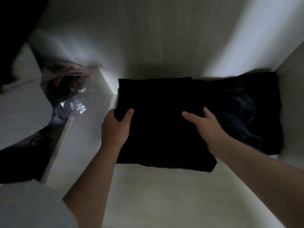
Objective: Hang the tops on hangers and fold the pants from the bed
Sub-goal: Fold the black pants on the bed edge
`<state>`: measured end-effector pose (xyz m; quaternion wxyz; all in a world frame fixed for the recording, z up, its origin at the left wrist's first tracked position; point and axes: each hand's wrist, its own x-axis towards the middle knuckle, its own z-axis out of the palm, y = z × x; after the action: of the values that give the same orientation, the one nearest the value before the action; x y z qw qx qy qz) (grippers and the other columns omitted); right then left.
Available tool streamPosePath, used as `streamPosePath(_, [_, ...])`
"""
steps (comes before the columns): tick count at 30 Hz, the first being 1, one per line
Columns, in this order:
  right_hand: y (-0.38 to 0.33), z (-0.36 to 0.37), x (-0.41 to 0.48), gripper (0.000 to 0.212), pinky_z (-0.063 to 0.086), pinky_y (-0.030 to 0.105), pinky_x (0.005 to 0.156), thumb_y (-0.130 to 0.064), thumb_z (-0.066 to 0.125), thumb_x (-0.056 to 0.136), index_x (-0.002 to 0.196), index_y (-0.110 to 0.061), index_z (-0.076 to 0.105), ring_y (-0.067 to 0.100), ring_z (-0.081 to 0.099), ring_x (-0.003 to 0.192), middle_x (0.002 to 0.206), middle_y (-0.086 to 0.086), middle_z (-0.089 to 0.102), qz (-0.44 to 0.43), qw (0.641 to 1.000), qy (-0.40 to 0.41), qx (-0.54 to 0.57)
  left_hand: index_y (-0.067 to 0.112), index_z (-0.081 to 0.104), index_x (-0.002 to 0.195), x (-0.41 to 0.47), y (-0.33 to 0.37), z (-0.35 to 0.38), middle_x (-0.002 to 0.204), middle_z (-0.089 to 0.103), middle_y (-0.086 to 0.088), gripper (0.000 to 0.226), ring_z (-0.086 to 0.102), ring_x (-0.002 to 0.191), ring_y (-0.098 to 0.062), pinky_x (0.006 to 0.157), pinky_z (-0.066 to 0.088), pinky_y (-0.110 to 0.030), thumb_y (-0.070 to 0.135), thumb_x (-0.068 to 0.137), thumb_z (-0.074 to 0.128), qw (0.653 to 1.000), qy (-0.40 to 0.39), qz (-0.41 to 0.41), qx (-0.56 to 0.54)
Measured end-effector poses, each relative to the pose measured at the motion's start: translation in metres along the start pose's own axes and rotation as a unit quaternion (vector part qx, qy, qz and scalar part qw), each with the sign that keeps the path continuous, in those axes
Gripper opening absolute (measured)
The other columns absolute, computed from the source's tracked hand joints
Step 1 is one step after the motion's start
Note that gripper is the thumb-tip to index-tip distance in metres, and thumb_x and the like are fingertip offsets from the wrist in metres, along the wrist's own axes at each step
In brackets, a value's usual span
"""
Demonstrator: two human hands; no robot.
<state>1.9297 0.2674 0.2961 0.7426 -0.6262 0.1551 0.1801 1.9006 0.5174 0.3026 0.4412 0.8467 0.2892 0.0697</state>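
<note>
folded black pants (161, 122) lie flat on the white shelf (148, 186), left hand (117, 127) pinching their left edge and right hand (205, 124) gripping the right, another dark bundle (250, 112) just beside them.

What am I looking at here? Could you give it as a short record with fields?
place: white shelf
item: folded black garment, flat on the shelf
left hand: grips its left edge
right hand: holds its right side
to the right: another dark garment
left compartment: crinkled plastic bags, blurred
</note>
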Motion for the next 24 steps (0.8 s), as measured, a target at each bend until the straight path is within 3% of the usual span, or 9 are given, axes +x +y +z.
streamPosePath(3, [0.007,0.015,0.031,0.044,0.062,0.037,0.076,-0.023,0.078,0.086,0.126,-0.029,0.059,0.021,0.076,0.090,0.109,0.001,0.074,0.008,1.000,-0.024,-0.003,0.019,0.062,0.124,0.032,-0.011,0.004,0.112,0.067,0.003,0.050,0.063,0.107,-0.022,0.093,0.051,-0.039,0.054,0.089,0.065,0.999,0.037,0.015,0.013])
streamPosePath(6, [0.018,0.032,0.060,0.057,0.058,0.043,0.091,-0.026,0.077,0.087,0.137,-0.029,0.051,0.020,0.071,0.102,0.118,-0.003,0.069,-0.003,0.999,-0.028,-0.030,0.024,0.056,0.129,0.056,-0.024,0.013,0.110,0.062,0.009,0.050,0.061,0.107,-0.017,0.089,0.049,-0.033,0.055,0.090,0.064,0.997,0.066,0.029,0.009])
streamPosePath(8, [0.028,0.039,0.079,0.063,0.055,0.042,0.098,-0.026,0.075,0.089,0.144,-0.029,0.045,0.017,0.066,0.111,0.124,-0.005,0.065,-0.030,0.997,-0.011,-0.066,0.024,0.053,0.131,0.069,-0.034,0.023,0.116,0.064,0.005,0.051,0.062,0.109,-0.020,0.092,0.051,-0.039,0.055,0.091,0.062,0.996,0.073,0.038,0.021])
streamPosePath(11, [0.044,0.043,0.100,0.075,0.047,0.038,0.106,-0.023,0.074,0.090,0.153,-0.028,0.033,0.019,0.055,0.127,0.140,-0.003,0.055,-0.051,0.990,0.012,-0.130,0.024,0.046,0.135,0.078,-0.047,0.042,0.124,0.063,-0.003,0.055,0.061,0.112,-0.028,0.094,0.052,-0.049,0.059,0.093,0.055,0.991,0.074,0.045,0.098])
streamPosePath(14, [0.050,0.045,0.102,0.088,0.038,0.033,0.108,-0.026,0.076,0.088,0.156,-0.022,0.021,0.025,0.046,0.136,0.149,0.005,0.045,-0.078,0.976,0.064,-0.194,0.021,0.035,0.148,0.073,-0.050,0.054,0.140,0.053,-0.011,0.065,0.049,0.127,-0.036,0.103,0.041,-0.053,0.058,0.096,0.050,0.961,0.123,0.062,0.240])
streamPosePath(17, [0.045,0.043,0.082,0.105,0.030,0.046,0.113,-0.035,0.076,0.087,0.160,-0.023,0.001,0.034,0.026,0.144,0.161,0.012,0.019,-0.184,0.896,0.126,-0.384,0.024,0.029,0.155,0.052,-0.043,0.057,0.155,0.038,-0.010,0.064,0.031,0.142,-0.034,0.110,0.029,-0.053,0.044,0.099,0.053,0.929,0.148,0.155,0.300])
streamPosePath(20, [0.046,0.043,0.055,0.085,0.023,0.052,0.117,-0.054,0.055,0.092,0.160,-0.032,0.007,0.031,0.011,0.152,0.167,0.007,0.007,-0.320,0.783,0.070,-0.529,0.030,0.032,0.155,0.015,-0.051,0.065,0.161,0.032,-0.006,0.054,0.025,0.149,-0.032,0.118,0.022,-0.055,0.043,0.103,0.037,0.908,0.078,0.245,0.332])
streamPosePath(22, [0.057,0.046,0.043,0.074,0.012,0.050,0.121,-0.067,0.029,0.095,0.159,-0.041,0.004,0.024,-0.003,0.155,0.169,-0.001,-0.003,-0.293,0.751,-0.018,-0.592,0.034,0.026,0.158,-0.009,-0.063,0.071,0.165,0.025,-0.003,0.056,0.019,0.153,-0.029,0.122,0.016,-0.054,0.047,0.103,0.020,0.902,0.016,0.238,0.361])
streamPosePath(24, [0.071,0.045,0.040,0.072,0.006,0.050,0.124,-0.072,0.018,0.093,0.157,-0.046,-0.005,0.017,-0.014,0.154,0.168,-0.008,-0.013,-0.232,0.743,-0.073,-0.623,0.035,0.014,0.160,-0.019,-0.075,0.076,0.168,0.015,-0.002,0.059,0.012,0.155,-0.026,0.123,0.011,-0.052,0.048,0.103,0.011,0.895,-0.013,0.220,0.388])
